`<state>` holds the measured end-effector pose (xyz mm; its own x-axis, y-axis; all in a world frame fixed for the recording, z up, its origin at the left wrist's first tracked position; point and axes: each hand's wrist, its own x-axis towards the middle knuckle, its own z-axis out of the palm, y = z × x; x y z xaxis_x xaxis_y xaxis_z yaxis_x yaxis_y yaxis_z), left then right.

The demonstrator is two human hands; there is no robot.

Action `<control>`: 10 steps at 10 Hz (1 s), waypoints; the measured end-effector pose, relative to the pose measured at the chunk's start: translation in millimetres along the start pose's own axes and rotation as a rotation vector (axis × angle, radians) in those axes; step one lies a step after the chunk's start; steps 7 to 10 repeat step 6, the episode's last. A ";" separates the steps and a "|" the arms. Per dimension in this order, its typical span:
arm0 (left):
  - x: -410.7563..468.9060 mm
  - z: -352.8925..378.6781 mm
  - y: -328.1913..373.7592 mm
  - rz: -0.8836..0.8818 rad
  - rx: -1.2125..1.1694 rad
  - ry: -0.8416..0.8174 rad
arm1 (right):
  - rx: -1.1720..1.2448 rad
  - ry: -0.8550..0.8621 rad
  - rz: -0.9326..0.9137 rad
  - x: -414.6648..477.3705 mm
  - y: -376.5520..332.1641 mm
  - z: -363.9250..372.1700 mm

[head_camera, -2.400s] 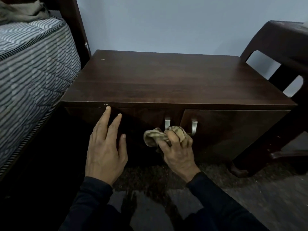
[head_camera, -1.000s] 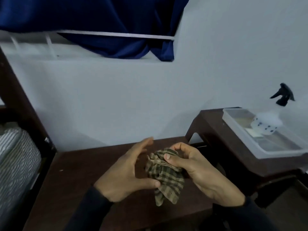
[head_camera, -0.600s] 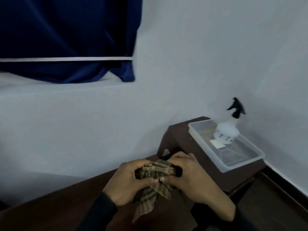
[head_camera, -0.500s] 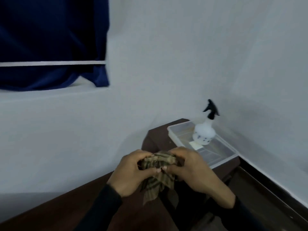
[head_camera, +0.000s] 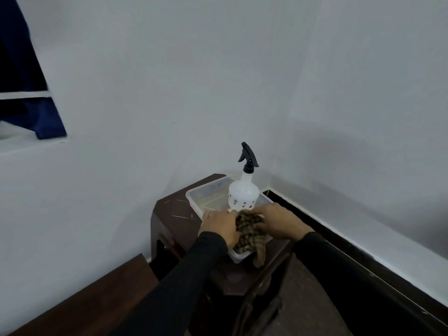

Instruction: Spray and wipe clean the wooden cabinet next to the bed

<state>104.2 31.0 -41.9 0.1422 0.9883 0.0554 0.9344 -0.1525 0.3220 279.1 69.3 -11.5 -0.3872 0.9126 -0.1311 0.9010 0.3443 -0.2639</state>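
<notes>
Checked cloth (head_camera: 247, 235) bunched in tray (head_camera: 194, 202) beside upright spray bottle (head_camera: 243, 195).

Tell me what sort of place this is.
Probably a room in a home: a blue curtain, a dark wooden stool in the corner, a spray bottle in a plastic tub.

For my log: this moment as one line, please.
left hand, right hand: hold cloth | cloth: over tray rim | spray bottle: upright in tray

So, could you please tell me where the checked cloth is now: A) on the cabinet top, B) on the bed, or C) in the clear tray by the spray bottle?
C: the left hand and right hand hold the checked cloth in the clear tray, in front of the spray bottle.
</notes>
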 end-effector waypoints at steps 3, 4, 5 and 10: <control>-23.4 -16.4 -17.8 0.035 0.085 0.097 | -0.296 0.016 -0.005 -11.7 -30.8 -4.0; -54.8 -41.5 -55.1 0.013 0.118 0.151 | -0.277 0.058 -0.071 -14.4 -70.6 -13.1; -105.3 -98.6 -133.4 -0.150 0.187 0.196 | -0.197 0.100 -0.253 -7.9 -159.5 -21.9; -145.9 -148.9 -182.2 -0.284 0.241 0.258 | -0.156 0.115 -0.368 -3.8 -230.4 -26.0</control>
